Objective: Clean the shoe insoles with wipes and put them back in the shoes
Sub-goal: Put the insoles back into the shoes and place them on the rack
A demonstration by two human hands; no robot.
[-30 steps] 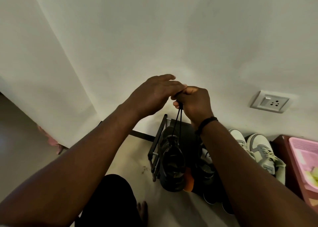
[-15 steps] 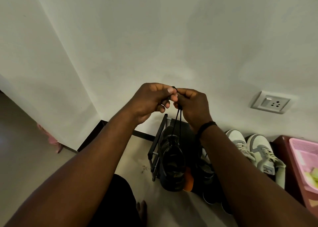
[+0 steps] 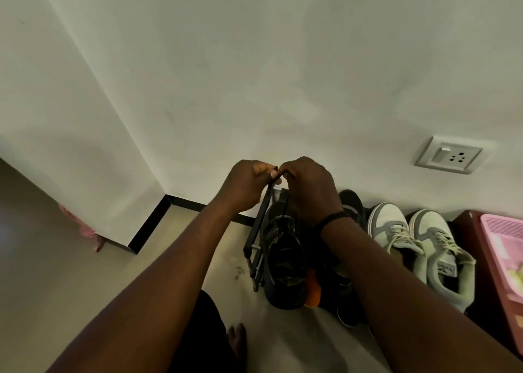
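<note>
Nearest the viewer, a bare foot stands on the floor, beside a dark-clad knee. Both forearms reach forward from there.

The black shoe hangs by its laces in front of the left end of the black shoe rack. It is off the floor, toe downward. No insole is visible; whether one sits inside cannot be told.

Above it, the left hand and the right hand meet at the top of the laces. Both have fingers curled and pinching the lace ends between thumb and fingertips. The right wrist carries a black band.

Change noted: over the last second the hands have dropped lower against the wall and drawn closer to the rack. The left hand, which lay over the right with fingers extended, now pinches the lace itself. The shoe hangs as it did.

Assessment: the laces appear to be under work, probably loosening, so that the shoe opens for the insole. Cleaning has not begun; no wipe is in view. The task stands at an early stage.

Further right, a pair of grey-and-white sneakers sits along the rack's right side, with darker shoes between. A pink tray lies on a maroon surface at the far right edge.

Beyond, the white wall bears a socket plate. A pink cloth shows at the wall corner, far left.
</note>
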